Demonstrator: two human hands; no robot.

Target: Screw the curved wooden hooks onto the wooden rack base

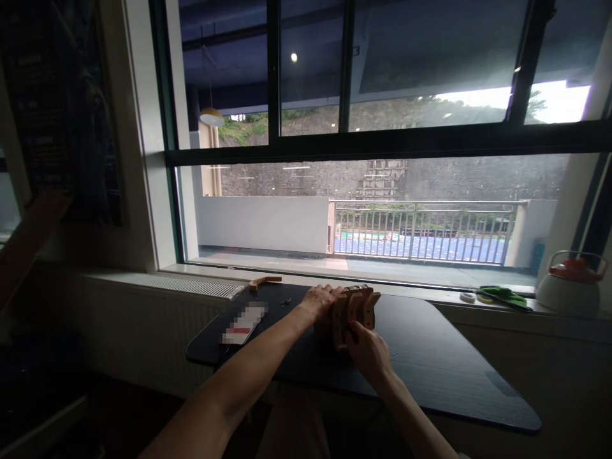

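Slatted wooden piece (354, 307) at the 12 o'clock side of the table (430, 363)
Left hand (324, 301) sits half-curled at its 10 o'clock edge, can't tell how tight; right hand (370, 347) is closed on it around 5, thumb against the slats (339, 322). I'd brace with the left and go gentle with the right so nothing skews. Loose wooden part (259, 283) lies off at 10 o'clock.
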